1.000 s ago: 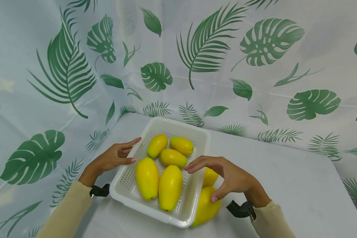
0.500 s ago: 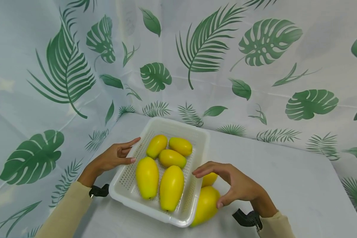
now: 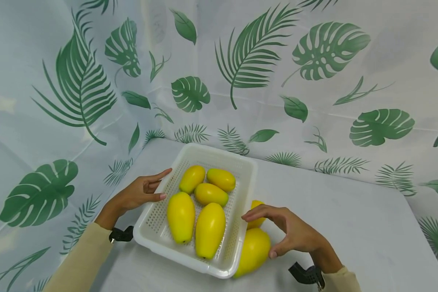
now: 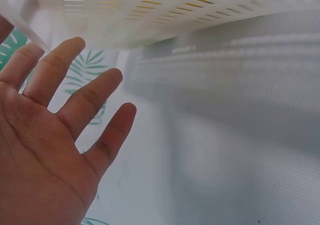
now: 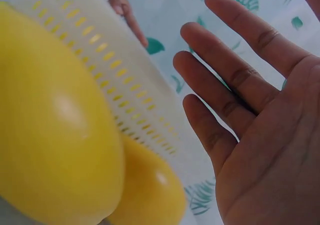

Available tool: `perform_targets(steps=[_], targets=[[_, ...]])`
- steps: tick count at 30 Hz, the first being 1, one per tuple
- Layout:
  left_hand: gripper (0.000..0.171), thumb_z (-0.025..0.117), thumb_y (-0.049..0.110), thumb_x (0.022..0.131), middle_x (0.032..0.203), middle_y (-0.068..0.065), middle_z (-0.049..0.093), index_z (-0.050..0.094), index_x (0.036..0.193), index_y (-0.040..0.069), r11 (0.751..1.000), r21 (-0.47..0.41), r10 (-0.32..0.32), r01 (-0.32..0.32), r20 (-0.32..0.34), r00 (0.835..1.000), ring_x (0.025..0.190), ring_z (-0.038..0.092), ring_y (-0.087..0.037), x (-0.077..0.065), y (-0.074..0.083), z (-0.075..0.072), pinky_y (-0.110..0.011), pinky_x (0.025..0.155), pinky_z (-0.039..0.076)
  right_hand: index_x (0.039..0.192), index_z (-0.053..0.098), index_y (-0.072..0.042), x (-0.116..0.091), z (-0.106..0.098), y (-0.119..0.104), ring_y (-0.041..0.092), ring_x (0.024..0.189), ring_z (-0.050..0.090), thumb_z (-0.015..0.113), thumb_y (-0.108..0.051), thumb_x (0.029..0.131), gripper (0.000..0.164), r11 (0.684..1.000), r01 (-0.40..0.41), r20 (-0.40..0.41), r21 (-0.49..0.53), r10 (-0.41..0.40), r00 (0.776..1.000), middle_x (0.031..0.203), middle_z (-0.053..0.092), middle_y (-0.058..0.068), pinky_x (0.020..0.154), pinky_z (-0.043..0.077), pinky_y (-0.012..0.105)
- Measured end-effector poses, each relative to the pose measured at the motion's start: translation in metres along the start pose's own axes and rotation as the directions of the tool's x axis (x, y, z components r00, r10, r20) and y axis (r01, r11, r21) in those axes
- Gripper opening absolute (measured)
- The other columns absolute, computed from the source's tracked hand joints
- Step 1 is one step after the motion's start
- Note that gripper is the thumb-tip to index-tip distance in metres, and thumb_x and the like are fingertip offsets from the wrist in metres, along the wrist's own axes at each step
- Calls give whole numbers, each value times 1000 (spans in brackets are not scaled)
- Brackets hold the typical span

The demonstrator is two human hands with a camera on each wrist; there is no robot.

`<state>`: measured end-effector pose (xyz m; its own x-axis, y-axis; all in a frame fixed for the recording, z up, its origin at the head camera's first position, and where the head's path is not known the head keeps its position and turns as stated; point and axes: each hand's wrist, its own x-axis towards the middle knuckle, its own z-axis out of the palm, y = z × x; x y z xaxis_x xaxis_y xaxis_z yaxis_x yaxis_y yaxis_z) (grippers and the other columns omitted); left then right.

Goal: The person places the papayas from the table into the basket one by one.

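Note:
A white perforated plastic basket (image 3: 182,259) holds several yellow fruits, papaya- or mango-like, among them a large one (image 3: 210,231) and a small one (image 3: 211,194). My left hand (image 3: 135,192) is at the basket's left side, thumb and a fingertip at its rim; in the left wrist view its fingers (image 4: 90,100) are spread near the perforated wall. My right hand (image 3: 295,233) is right of the basket, fingers loosely bent and gripping nothing. Beside it, against the basket's right side, lie a large yellow fruit (image 3: 253,251) and a smaller one (image 3: 256,223), partly hidden by hand and basket.
A white table (image 3: 350,227) carries everything and stretches off to the right. Leaf-printed cloth (image 3: 262,101) hangs behind and to the left, close to the basket's far end. Each wrist wears a black camera mount (image 3: 306,272).
My right hand has drawn back from over the basket's right rim, moving right and toward me, to beside the outer fruits. The left hand, basket and fruits hold their places.

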<state>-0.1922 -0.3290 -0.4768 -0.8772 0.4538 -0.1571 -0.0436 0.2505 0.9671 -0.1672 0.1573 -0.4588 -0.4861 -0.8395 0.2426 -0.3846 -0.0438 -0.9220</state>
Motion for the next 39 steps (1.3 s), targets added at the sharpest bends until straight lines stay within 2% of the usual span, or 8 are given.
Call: perform_targets(steps=[6, 13, 17, 27, 33, 39], targets=[[83, 68, 7, 103, 169, -12, 43, 26, 170, 32, 1000, -9, 4, -4, 8, 1000, 141, 58, -46, 0, 0, 1, -52, 90, 66, 148, 60, -7, -7, 1, 8, 27, 142, 54, 86, -23, 89, 66, 999, -47, -19, 14, 47, 999, 149, 63, 15, 125, 42, 36], [83, 68, 7, 103, 169, -12, 43, 26, 170, 32, 1000, -11, 2, -2, 8, 1000, 140, 59, -44, 0, -1, 1, -52, 90, 66, 147, 59, -3, -11, 0, 13, 29, 138, 58, 86, -19, 89, 66, 999, -19, -37, 36, 20, 999, 147, 64, 18, 123, 45, 38], [83, 68, 7, 103, 168, -14, 43, 26, 170, 31, 1000, -10, 11, -11, 12, 1000, 140, 59, -46, 0, -1, 1, -52, 91, 66, 147, 59, -1, -15, 0, 15, 30, 140, 56, 85, -13, 88, 66, 998, -14, -42, 57, 16, 999, 146, 64, 20, 126, 41, 33], [83, 69, 8, 103, 169, -15, 42, 25, 171, 29, 1000, -3, 19, -19, 18, 1000, 142, 57, -46, 1, -4, -1, -52, 92, 65, 145, 60, 0, -23, 1, 28, 31, 139, 58, 84, -6, 86, 64, 995, -39, -35, 90, 43, 998, 144, 65, 23, 127, 39, 31], [83, 68, 6, 103, 169, -13, 43, 26, 170, 32, 1000, -4, 10, -10, 13, 1000, 142, 57, -45, 1, -4, -1, -52, 92, 66, 145, 61, -2, -24, 3, 37, 30, 138, 58, 83, -8, 86, 63, 989, -96, -23, 109, 99, 995, 144, 66, 19, 126, 39, 30], [83, 70, 8, 103, 168, -17, 42, 26, 170, 28, 1000, -16, 20, -20, 17, 1000, 140, 59, -45, 1, -4, -1, -52, 92, 65, 143, 63, -7, -23, 5, 44, 27, 137, 60, 84, -11, 86, 61, 986, -140, -7, 94, 142, 990, 142, 68, 14, 124, 41, 31]])
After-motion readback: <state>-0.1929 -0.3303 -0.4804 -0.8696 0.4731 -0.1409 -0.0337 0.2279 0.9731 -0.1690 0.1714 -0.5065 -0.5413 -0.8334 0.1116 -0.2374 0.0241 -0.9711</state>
